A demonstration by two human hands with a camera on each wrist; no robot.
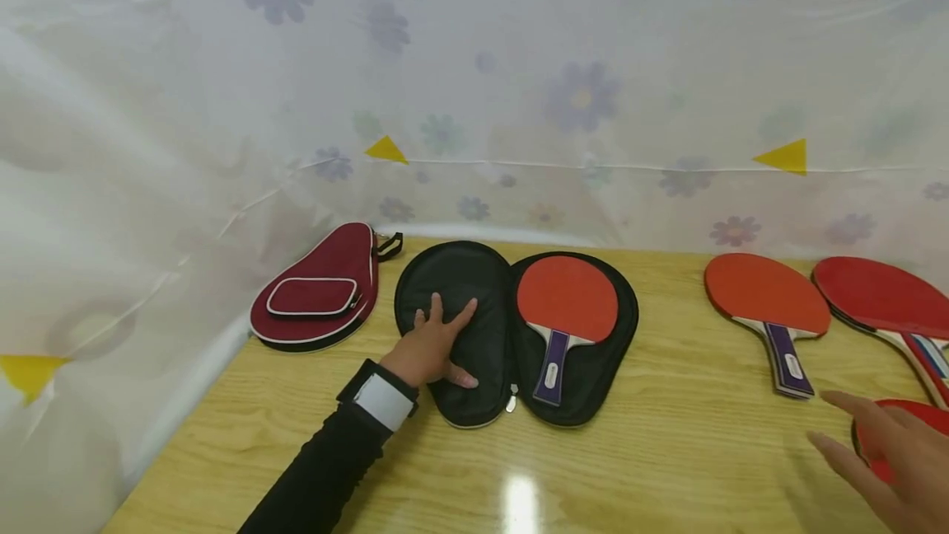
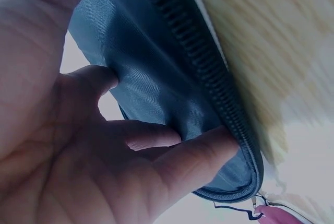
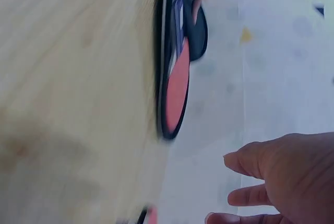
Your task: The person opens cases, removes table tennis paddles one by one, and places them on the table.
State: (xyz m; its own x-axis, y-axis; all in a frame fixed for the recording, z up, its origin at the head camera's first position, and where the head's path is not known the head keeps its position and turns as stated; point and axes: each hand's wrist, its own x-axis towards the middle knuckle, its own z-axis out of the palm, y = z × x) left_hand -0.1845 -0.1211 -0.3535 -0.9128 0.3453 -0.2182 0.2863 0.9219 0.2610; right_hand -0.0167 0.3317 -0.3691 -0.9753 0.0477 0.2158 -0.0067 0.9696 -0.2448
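Observation:
A black zip case (image 1: 493, 353) lies unfolded on the table, with an orange-red table tennis bat (image 1: 567, 301) in its right half, purple handle toward me. My left hand (image 1: 432, 348) rests on the left half with its fingers spread. In the left wrist view the fingertips press the dark fabric (image 2: 135, 51) beside the zip edge. My right hand (image 1: 900, 456) hovers at the right, fingers extended and holding nothing. It overlaps a red bat (image 1: 919, 412) in the head view, and another orange-red bat (image 1: 767, 295) with a purple handle lies just beyond its fingertips.
A maroon bat case (image 1: 315, 287) with white piping and a black strap lies at the back left. At the far right is a red bat (image 1: 882, 295) with a striped handle. A flower-patterned sheet (image 1: 511, 105) hangs behind the wooden table (image 1: 667, 452).

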